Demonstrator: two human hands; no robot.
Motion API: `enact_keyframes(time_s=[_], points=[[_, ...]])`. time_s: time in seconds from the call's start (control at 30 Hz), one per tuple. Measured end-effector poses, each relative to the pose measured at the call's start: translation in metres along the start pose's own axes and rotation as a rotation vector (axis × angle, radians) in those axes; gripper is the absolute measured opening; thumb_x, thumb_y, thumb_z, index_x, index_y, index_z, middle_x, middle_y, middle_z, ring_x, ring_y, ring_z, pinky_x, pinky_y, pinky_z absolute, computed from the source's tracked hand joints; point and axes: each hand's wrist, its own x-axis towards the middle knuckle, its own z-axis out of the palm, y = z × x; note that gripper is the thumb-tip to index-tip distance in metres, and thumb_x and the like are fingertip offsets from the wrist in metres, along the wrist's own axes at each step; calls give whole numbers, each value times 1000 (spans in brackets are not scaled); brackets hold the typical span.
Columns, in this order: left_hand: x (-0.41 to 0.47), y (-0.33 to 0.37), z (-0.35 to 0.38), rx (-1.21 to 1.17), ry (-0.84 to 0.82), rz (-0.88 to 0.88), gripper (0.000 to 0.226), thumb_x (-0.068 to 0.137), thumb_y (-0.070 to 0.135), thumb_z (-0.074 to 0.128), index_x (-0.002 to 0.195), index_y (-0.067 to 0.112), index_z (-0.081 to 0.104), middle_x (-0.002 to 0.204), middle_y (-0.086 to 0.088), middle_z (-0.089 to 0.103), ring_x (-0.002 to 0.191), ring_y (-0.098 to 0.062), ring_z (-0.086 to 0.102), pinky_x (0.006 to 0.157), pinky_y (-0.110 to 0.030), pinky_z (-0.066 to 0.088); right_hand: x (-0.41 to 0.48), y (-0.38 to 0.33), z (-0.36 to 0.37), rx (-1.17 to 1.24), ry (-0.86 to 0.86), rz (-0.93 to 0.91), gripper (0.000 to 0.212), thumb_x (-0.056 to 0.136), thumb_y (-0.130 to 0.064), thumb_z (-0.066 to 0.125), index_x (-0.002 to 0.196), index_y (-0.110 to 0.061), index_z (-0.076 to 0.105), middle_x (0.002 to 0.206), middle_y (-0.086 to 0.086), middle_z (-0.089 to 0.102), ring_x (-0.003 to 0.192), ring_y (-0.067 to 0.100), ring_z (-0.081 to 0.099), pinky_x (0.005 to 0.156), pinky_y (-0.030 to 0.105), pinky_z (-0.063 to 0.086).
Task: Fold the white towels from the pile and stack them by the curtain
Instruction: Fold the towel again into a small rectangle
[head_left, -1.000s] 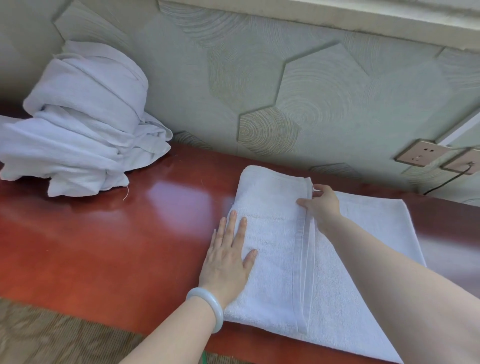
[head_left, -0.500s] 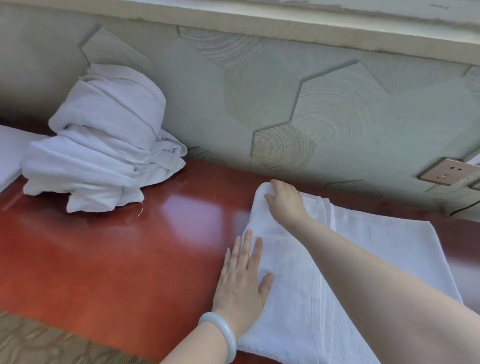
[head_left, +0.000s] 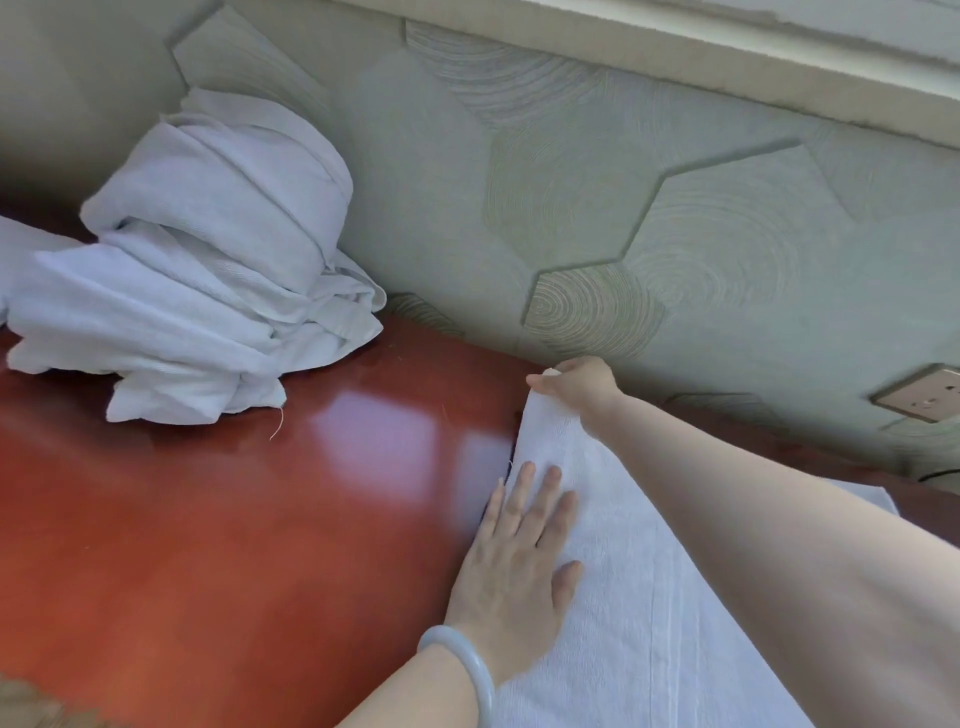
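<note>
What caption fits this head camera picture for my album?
Left hand presses a white towel flat while the right hand pinches its far corner.

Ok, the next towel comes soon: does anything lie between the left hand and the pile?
Nothing visible. Only glossy red tabletop separates the left hand, flat on the towel, from the pile. The right hand pinches the towel's far corner.

Glossy red tabletop (head_left: 208, 545); hexagon-embossed wall (head_left: 675, 234); socket (head_left: 924, 400) at right

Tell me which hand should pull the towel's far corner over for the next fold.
Right: the right hand pinches the towel at its far corner, while the left hand lies flat, pinning it.
</note>
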Motion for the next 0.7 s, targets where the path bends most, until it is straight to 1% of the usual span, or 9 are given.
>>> enact_keyframes(time_s=[0.07,0.1,0.17,0.23,0.27,0.37,0.43,0.53,0.7], points=[[2,0,1,-8,-2,-29,64,97,45,35,153,16,27,164,-7,5,151,-30,-2,115,-51,11,8,9,14,-35,64,-53,26,73,-40,79,75,-22,62,71,-6,56,98,26,48,88,33,34],[3,0,2,-12,-6,-40,64,97,45,36,153,15,27,164,-9,5,150,-31,-1,115,-51,11,9,11,22,-113,91,-91,32,78,-41,75,64,-21,54,64,-8,50,95,25,44,84,33,28],[6,-2,4,-15,-10,-48,65,97,45,36,153,14,25,164,-10,4,150,-32,-1,115,-51,11,9,11,35,-350,167,-219,38,85,-44,67,60,-22,47,71,-7,53,100,24,45,83,37,24],[5,-1,5,-16,-21,-61,65,97,44,35,154,15,24,164,-9,3,150,-31,-1,115,-50,11,2,9,36,-575,255,-306,32,87,-50,62,84,-18,60,100,0,59,111,26,44,89,40,28],[5,-1,4,-17,-23,-68,65,96,44,35,154,16,24,164,-9,3,150,-31,0,115,-50,11,-2,9,34,-654,304,-333,40,86,-51,61,101,-14,61,111,4,57,113,28,44,91,41,30],[5,1,2,-45,-35,-73,68,96,45,35,155,16,19,164,-9,2,150,-30,-2,115,-50,12,-20,16,32,-700,442,-620,45,89,-47,53,114,-10,60,114,10,57,107,33,51,91,44,32],[5,1,1,-47,-31,-82,69,96,45,35,155,14,17,164,-8,4,151,-29,-4,118,-48,16,-31,32,37,-779,303,-746,56,91,-49,35,125,-10,57,130,12,55,122,33,48,103,44,29],[7,1,0,-37,-25,-89,69,96,45,33,155,13,17,164,-8,3,150,-29,-5,120,-46,18,-23,40,46,-910,22,-574,64,99,-45,29,153,-13,19,162,8,10,150,22,4,121,43,0],[6,-1,0,-67,-29,-75,68,94,45,33,153,13,25,162,-8,14,151,-29,2,115,-49,28,-2,14,53,-923,2,-393,73,99,-54,26,155,-10,4,163,9,-3,150,23,-5,120,47,-6]])
